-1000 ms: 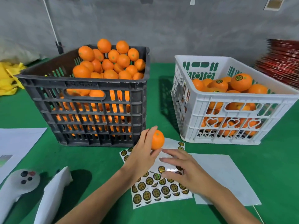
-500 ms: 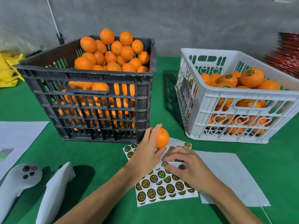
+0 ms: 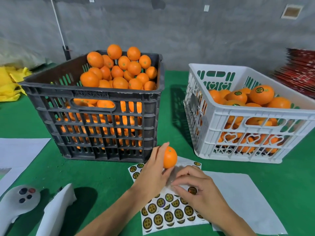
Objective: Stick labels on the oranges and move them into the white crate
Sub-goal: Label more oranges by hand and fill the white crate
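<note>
Your black crate (image 3: pixel 95 106) sits on the left, heaped with bare oranges, and the white crate (image 3: pixel 252 114) on the right, already part-filled with labelled fruit. That split looks deliberate: stock on one side, finished work on the other, with your hands between them on the green table (image 3: pixel 109 178).

The label sheet (image 3: pixel 170 213) lies flat just in front of you, below the gap between the crates, likely so a label travels only a short way to the fruit. A blank white sheet (image 3: pixel 245 200) lies beside it on the right, partly under your right arm.

Your left hand (image 3: pixel 153 174) holds one orange (image 3: pixel 169 157) above the top of the sheet, fingers curled behind it and thumb beneath, its bare face turned toward your right hand, probably to offer that face for the label. The orange is smooth, evenly bright, with a small green stem mark on top and no label visible.

Your right hand (image 3: pixel 201 188) is bent over the sheet, thumb and forefinger pinched on one round label (image 3: pixel 192 190), dark with a gold rim, which appears lifted off its backing.
</note>
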`<action>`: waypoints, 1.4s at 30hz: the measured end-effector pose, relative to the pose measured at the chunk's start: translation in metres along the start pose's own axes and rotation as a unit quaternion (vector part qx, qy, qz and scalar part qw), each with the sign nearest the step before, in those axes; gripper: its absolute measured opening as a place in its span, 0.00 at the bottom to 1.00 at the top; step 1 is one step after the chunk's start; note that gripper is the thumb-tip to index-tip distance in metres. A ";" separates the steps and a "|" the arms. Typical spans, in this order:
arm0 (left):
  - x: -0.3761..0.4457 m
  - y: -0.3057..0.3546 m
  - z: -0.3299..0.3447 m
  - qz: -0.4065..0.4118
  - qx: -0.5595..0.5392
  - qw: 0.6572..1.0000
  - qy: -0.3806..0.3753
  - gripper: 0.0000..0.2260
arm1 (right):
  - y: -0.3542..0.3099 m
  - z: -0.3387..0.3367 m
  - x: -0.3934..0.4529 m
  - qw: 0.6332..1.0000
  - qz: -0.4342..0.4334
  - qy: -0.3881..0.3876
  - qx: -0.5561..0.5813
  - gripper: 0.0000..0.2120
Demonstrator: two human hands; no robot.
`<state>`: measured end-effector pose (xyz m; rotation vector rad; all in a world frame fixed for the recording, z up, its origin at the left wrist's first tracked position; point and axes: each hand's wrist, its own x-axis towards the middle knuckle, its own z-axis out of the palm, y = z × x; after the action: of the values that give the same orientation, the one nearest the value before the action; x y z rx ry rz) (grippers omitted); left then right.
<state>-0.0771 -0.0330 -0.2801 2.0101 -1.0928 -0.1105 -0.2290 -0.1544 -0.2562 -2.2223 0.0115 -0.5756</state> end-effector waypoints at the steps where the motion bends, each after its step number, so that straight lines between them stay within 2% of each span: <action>1: 0.000 0.000 -0.001 -0.002 0.000 1.000 -0.005 0.36 | -0.003 -0.001 0.003 0.997 0.031 0.024 0.063 0.05; 3: 0.001 0.002 -0.003 -0.007 -0.004 1.000 -0.013 0.38 | -0.007 -0.004 0.010 0.980 0.086 0.083 0.157 0.04; 7: 0.004 0.017 -0.009 -0.011 -0.079 0.997 0.006 0.36 | -0.017 -0.007 0.026 0.958 0.120 0.160 0.205 0.04; 12: 0.009 0.038 -0.013 -0.017 -0.196 0.980 0.042 0.37 | -0.034 -0.012 0.040 0.958 0.087 0.247 0.116 0.10; 14: 0.014 0.043 -0.019 -0.013 -0.227 0.973 0.052 0.38 | -0.044 -0.018 0.046 0.960 0.064 0.258 0.083 0.18; 16: 0.022 0.052 -0.028 -0.003 -0.231 0.972 0.047 0.38 | -0.050 -0.034 0.052 0.956 0.087 0.261 0.100 0.32; 17: 0.028 0.058 -0.034 0.007 -0.234 0.972 0.037 0.39 | -0.052 -0.045 0.055 0.958 0.099 0.245 0.109 0.34; 20: 0.045 0.086 -0.049 0.041 -0.227 0.973 0.012 0.38 | -0.059 -0.069 0.065 0.975 0.093 0.151 0.130 0.25; 22: 0.058 0.111 -0.054 0.067 -0.203 0.977 0.009 0.37 | -0.064 -0.077 0.072 0.970 0.089 0.131 0.184 0.25; 26: 0.087 0.160 -0.061 0.123 -0.125 0.984 0.010 0.38 | -0.073 -0.103 0.088 0.957 0.044 0.229 0.170 0.22; 28: 0.100 0.178 -0.066 0.154 -0.071 0.985 0.014 0.37 | -0.073 -0.122 0.096 0.949 0.036 0.299 0.092 0.25; 31: 0.110 0.190 -0.075 0.194 -0.012 0.980 0.041 0.29 | -0.067 -0.153 0.112 0.921 0.046 0.383 -0.053 0.29; 33: 0.112 0.188 -0.083 0.209 0.012 0.976 0.056 0.23 | -0.061 -0.170 0.124 0.909 0.052 0.403 -0.096 0.24; 36: 0.116 0.174 -0.106 0.198 0.032 0.977 0.079 0.17 | -0.056 -0.185 0.141 0.915 0.069 0.385 -0.095 0.16; 39: 0.126 0.161 -0.131 0.153 0.023 0.982 0.109 0.13 | -0.062 -0.175 0.160 0.926 0.057 0.361 -0.095 0.15; 42: 0.143 0.158 -0.150 0.087 0.010 0.991 0.099 0.12 | -0.078 -0.143 0.184 0.948 0.017 0.305 -0.084 0.14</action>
<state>-0.0285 -0.0885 -0.0302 1.8879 -1.1364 0.1876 -0.1363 -0.2424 -0.0462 -2.1105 0.4304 -1.2608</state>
